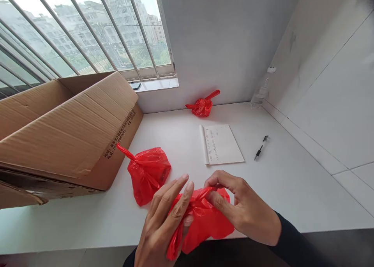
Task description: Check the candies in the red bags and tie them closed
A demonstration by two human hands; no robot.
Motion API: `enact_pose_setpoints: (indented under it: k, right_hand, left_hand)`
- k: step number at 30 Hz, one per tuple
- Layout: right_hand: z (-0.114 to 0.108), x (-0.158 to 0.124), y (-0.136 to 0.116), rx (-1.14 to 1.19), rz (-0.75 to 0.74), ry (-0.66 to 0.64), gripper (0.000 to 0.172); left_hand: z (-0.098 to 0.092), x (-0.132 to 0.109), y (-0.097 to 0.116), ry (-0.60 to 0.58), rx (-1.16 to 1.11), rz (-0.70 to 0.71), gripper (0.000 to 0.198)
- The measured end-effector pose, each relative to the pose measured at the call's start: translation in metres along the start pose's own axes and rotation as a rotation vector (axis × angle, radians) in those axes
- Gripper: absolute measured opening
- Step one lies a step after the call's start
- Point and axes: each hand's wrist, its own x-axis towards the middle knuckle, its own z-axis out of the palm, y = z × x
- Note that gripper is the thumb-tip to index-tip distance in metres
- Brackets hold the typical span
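Observation:
At the table's front edge, both hands are on a red plastic bag [209,220] whose top is gathered and twisted. My right hand [239,200] pinches the twisted part between thumb and bent fingers. Against the bag's left side, my left hand [166,220] has its fingers stretched out, with the thumb behind and a fold of the plastic between thumb and fingers. Just beyond the left hand sits a second red plastic bag [149,173], knotted at the top, with something dark showing faintly inside. What the held bag contains is hidden.
A large open cardboard box [102,130] fills the left side. Near the wall lies a small knotted red bag [201,107]. A notepad [224,144], a black pen [258,152] and a clear bottle [260,93] are on the white table [292,173]. A phone-like object [135,86] rests on the windowsill.

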Motion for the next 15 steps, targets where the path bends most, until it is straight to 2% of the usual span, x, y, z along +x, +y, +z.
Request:
enact_pose_setpoints:
  k: [2, 5, 8, 10, 12, 13, 15]
  right_hand:
    - [-0.009, -0.006, 0.007, -0.105, 0.047, 0.074, 0.014]
    - [-0.021, -0.015, 0.033, -0.22, 0.18, 0.175, 0.02]
    - [-0.022, -0.02, 0.054, -0.246, 0.283, 0.127, 0.026]
    - [-0.017, -0.022, 0.056, -0.248, 0.288, 0.132, 0.025]
    - [-0.008, -0.023, 0.05, -0.271, 0.242, 0.182, 0.034]
    - [-0.003, -0.023, 0.046, -0.297, 0.191, 0.186, 0.04]
    - [0.012, -0.023, 0.04, -0.372, 0.032, 0.144, 0.051]
  left_hand:
    - [-0.001, -0.018, -0.011, -0.007, 0.051, -0.026, 0.061]
    - [-0.003, -0.055, -0.03, 0.006, 0.207, -0.123, 0.059]
    - [-0.007, -0.082, -0.04, -0.049, 0.244, -0.207, 0.056]
    - [-0.018, -0.087, -0.044, -0.021, 0.201, -0.3, 0.056]
    - [-0.041, -0.083, -0.053, 0.099, 0.186, -0.4, 0.058]
    - [-0.058, -0.079, -0.061, 0.2, 0.208, -0.423, 0.06]
    - [-0.104, -0.066, -0.082, 0.476, 0.317, -0.41, 0.059]
